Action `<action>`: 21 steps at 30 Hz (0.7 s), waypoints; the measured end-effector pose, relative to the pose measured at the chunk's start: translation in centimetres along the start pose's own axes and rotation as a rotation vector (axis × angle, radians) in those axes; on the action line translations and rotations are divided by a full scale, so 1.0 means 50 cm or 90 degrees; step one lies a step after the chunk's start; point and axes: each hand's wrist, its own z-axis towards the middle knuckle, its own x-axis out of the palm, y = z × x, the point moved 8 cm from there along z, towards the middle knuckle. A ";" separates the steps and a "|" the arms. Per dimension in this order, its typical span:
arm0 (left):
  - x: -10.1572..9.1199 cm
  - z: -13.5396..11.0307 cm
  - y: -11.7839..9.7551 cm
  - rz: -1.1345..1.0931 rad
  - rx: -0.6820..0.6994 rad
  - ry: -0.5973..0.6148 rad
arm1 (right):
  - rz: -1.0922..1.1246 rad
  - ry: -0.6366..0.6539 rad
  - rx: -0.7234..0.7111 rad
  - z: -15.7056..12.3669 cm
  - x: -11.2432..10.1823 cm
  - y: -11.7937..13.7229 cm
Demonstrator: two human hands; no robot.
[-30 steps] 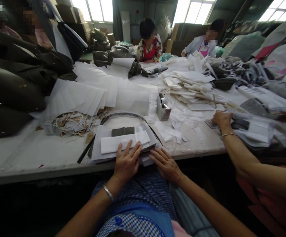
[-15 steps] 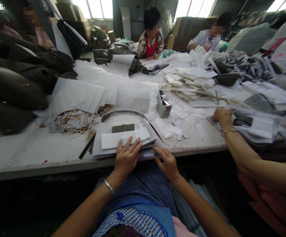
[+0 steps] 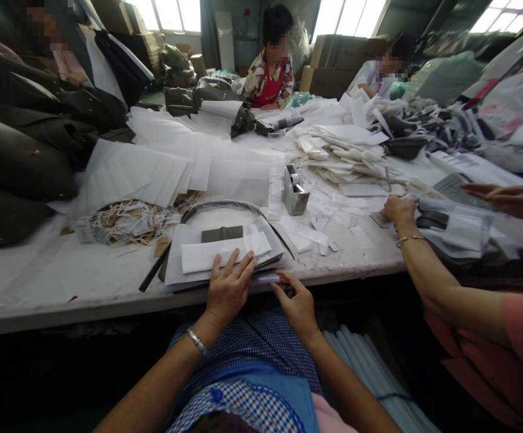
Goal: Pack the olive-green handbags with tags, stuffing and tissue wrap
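My left hand (image 3: 231, 279) lies with fingers stretched over a folded white paper strip (image 3: 202, 255), pressing it down. Under the strip is a white sheet (image 3: 174, 273) on a flat dark olive piece that looks like a bag, mostly hidden. A dark olive band (image 3: 222, 234) shows above the strip, and a thin strap (image 3: 225, 204) loops behind. At the table's front edge, my right hand (image 3: 296, 300) pinches the end of a thin pale, see-through strip (image 3: 266, 278) between thumb and finger. The strip's other end is close to my left fingers.
A tape dispenser (image 3: 296, 191) stands behind the work, with loose white scraps (image 3: 306, 234) nearby. Tags with strings (image 3: 128, 222) and white sheets (image 3: 130, 171) lie left; dark bags (image 3: 18, 162) are piled beyond. A co-worker's hand (image 3: 399, 210) handles a wrapped piece at right.
My right hand has shifted slightly left, and its thumb and finger have come closer together on the pale strip. My left hand stays on the paper. The co-worker's second hand has come into view.
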 end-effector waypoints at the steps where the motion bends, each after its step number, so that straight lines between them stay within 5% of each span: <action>1: 0.000 0.000 0.000 -0.002 -0.001 0.000 | 0.011 -0.002 0.010 0.000 -0.001 -0.002; 7: -0.001 -0.001 -0.001 -0.013 0.000 -0.010 | 0.082 0.022 0.073 -0.004 0.018 -0.020; 14: -0.003 -0.001 0.000 -0.013 0.003 -0.019 | 0.000 0.071 -0.046 -0.004 0.014 0.018; 17: 0.000 -0.002 0.001 -0.013 0.000 -0.013 | 0.027 0.132 0.057 -0.016 0.008 0.012; 21: 0.000 -0.002 0.001 -0.014 -0.004 -0.010 | 0.145 0.323 0.282 -0.077 0.027 -0.018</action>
